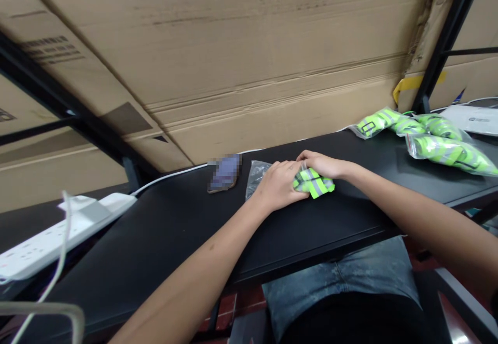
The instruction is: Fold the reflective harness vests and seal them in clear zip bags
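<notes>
A folded neon-yellow reflective safety vest [316, 183] with silver-grey stripes lies on the black tabletop, under and between both hands. My left hand [280, 182] is closed over its left side, the fingertips hidden behind the bundle. From the far right side my right hand [321, 163] curls over the top of it, close to the left fingers. A clear plastic bag [257, 174] sticks out to the left, partly beneath my left hand. How far the vest sits inside that bag cannot be seen.
Several bagged reflective vests [453, 154] lie at the right, near a white device [472, 120]. A phone-like object [225, 173], blurred out, rests left of the bag. A white power strip [70, 232] with cables is at the left. Cardboard [272, 48] walls the back, between black metal posts [439, 43].
</notes>
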A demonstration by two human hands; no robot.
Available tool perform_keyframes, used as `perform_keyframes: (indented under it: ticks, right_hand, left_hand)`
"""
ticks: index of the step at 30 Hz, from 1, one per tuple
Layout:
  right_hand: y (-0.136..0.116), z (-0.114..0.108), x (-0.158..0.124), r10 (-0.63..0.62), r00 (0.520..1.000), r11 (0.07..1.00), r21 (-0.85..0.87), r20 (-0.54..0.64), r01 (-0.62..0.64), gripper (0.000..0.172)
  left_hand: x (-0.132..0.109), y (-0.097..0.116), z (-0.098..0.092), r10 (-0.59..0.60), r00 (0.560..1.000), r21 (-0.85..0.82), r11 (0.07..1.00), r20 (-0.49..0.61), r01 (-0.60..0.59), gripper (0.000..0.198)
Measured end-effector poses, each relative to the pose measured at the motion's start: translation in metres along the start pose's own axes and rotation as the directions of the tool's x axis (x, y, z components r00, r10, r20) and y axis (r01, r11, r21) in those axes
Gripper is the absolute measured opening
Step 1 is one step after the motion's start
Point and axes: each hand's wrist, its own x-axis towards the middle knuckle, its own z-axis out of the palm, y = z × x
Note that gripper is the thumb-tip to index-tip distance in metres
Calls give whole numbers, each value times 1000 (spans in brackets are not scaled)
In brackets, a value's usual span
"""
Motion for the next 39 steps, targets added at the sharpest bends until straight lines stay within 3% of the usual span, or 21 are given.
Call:
perform_keyframes:
  ticks: [3, 5, 9, 11, 13, 17, 19, 22, 25, 28, 31, 34, 39]
  right_hand:
    - [-6, -11, -8, -34, 999, 968, -249, 28, 40, 27]
    - [-8, -15, -12, -43, 998, 936, -352, -54, 21, 31]
    - [-9, -23, -15, -100, 971, 962, -270, -216, 39, 30]
    - [-10, -29, -17, -188, 966, 974, -158, -177, 161, 28]
    - [-11, -36, -20, -299, 952, 954, -27, -59, 298, 29]
    - [-12, -44, -25, -408, 895, 913, 91, 179, 398, 53]
    - [-10, -43, -24, -410, 892, 912, 60, 191, 406, 59]
    - [-5, -37, -19, -364, 927, 929, -34, 87, 368, 63]
    - [3, -33, -14, -312, 948, 947, -67, 58, 315, 54]
    - [10, -31, -8, -306, 949, 951, -15, 71, 307, 40]
    - [15, -26, -5, -281, 959, 960, -22, -41, 281, 35]
    - [14, -21, -6, -325, 938, 944, -108, -120, 313, 37]
    - [4, -21, -13, -418, 906, 901, -159, -70, 403, 24]
  left_hand:
    - [0, 0, 1, 13, 1000, -16, 1000, 14, -12, 33]
    - [0, -1, 1, 20, 1000, -23, 1000, 21, -19, 26]
    - [0, -3, 1, 17, 1000, -54, 998, 16, -16, 20]
    - [0, -4, 0, -11, 1000, -86, 996, 16, 12, 21]
    - [0, -7, -2, -50, 999, -140, 989, 19, 52, 21]
    - [-1, -10, -7, -102, 994, -246, 963, 38, 109, 20]
    - [-1, -11, -9, -134, 990, -276, 951, 36, 139, 20]
    - [-1, -12, -12, -210, 977, -328, 920, 44, 213, 22]
    - [-1, -14, -13, -248, 967, -350, 901, 64, 255, 26]
    - [-2, -16, -13, -206, 976, -338, 916, 67, 216, 30]
    - [-1, -13, -10, -153, 986, -306, 937, 71, 168, 38]
    - [0, -9, -6, -181, 980, -289, 937, 77, 196, 43]
    - [2, -9, -4, -268, 960, -329, 902, 85, 281, 39]
